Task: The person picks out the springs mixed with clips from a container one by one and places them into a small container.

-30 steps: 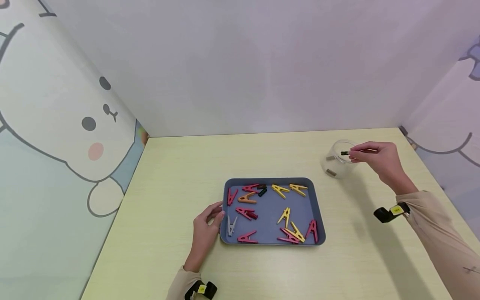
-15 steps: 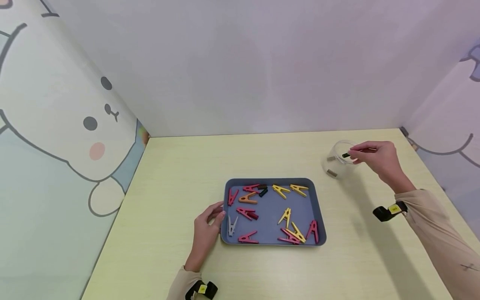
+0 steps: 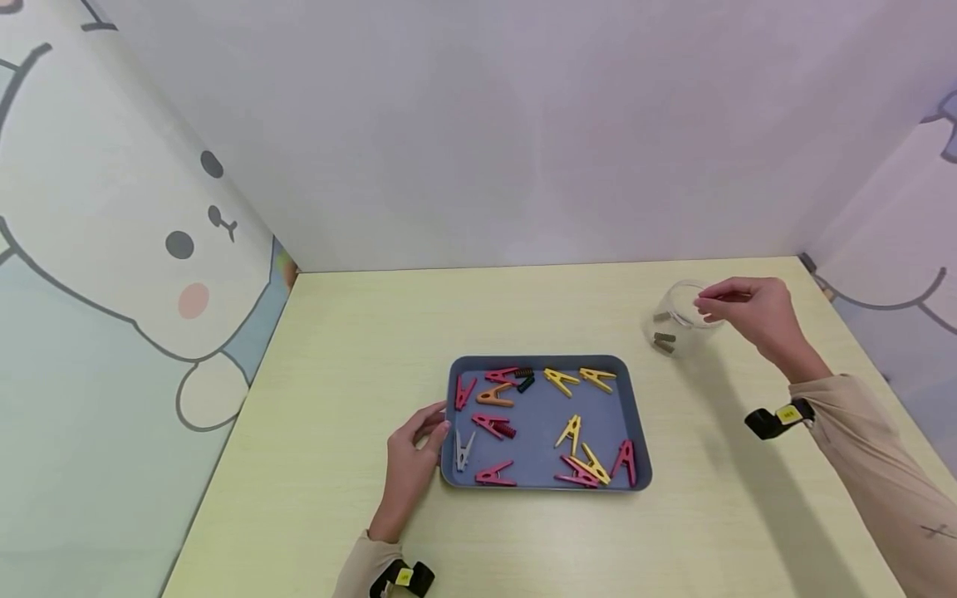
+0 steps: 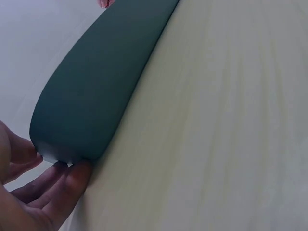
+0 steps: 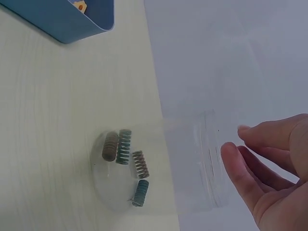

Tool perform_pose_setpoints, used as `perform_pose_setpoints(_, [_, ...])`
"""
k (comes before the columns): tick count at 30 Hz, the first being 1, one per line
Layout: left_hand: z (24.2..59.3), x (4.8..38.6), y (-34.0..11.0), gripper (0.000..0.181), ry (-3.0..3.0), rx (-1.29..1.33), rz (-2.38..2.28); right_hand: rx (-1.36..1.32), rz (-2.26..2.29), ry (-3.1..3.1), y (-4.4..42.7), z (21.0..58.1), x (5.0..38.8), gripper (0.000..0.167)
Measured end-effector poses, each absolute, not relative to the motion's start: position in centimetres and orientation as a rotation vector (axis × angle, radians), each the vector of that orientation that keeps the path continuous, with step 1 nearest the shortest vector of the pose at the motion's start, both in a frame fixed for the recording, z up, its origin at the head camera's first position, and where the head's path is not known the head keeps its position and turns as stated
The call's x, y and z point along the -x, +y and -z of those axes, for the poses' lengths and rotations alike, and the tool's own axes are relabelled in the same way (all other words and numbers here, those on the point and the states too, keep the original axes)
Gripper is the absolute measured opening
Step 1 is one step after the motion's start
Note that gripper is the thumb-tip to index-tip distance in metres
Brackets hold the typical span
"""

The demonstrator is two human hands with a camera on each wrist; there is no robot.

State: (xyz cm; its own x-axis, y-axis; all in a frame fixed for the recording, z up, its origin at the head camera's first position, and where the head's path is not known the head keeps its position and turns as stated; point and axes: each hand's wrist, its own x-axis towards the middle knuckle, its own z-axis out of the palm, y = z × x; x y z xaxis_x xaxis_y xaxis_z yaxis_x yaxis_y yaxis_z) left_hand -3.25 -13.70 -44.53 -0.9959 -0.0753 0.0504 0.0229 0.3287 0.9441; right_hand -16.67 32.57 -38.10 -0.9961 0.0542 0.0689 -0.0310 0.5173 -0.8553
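At the left side of the blue-grey tray (image 3: 549, 423), my left hand (image 3: 413, 457) holds the tray's edge, thumb at the rim; the left wrist view has its fingers (image 4: 72, 185) against the tray's outer wall (image 4: 91, 86). My right hand (image 3: 751, 316) hovers beside the mouth of a clear jar (image 3: 676, 320). Its thumb and forefinger are apart, with nothing between them in the right wrist view. Several coil springs lie at the bottom of the jar, among them a brown spring (image 5: 110, 146) and a dark teal spring (image 5: 140, 193).
Several red and yellow clothespins, an orange clothespin (image 3: 493, 395) and a grey clothespin (image 3: 463, 453) lie in the tray. Dark springs (image 3: 525, 379) and a dark red spring (image 3: 504, 429) lie among them. A pale wall (image 3: 538, 133) stands behind the table (image 3: 359, 349).
The dark spring that my right fingers pinched has been let go and has dropped into the jar. The right hand stays near the jar's mouth; the left hand has not visibly moved.
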Motion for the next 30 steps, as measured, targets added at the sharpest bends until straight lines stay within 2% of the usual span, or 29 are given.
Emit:
perform_pose_setpoints(10, [48.2,3.9,-14.4,0.028,-2.45,-0.046,1.768,-0.006,-1.368,-2.676,32.2,37.3,16.2,0.031])
perform_pose_setpoints(30, [48.3,4.0,-14.4,0.027,-2.452,-0.065,1.777,-0.031,-1.309,-2.706,30.8,36.5,14.7,0.033])
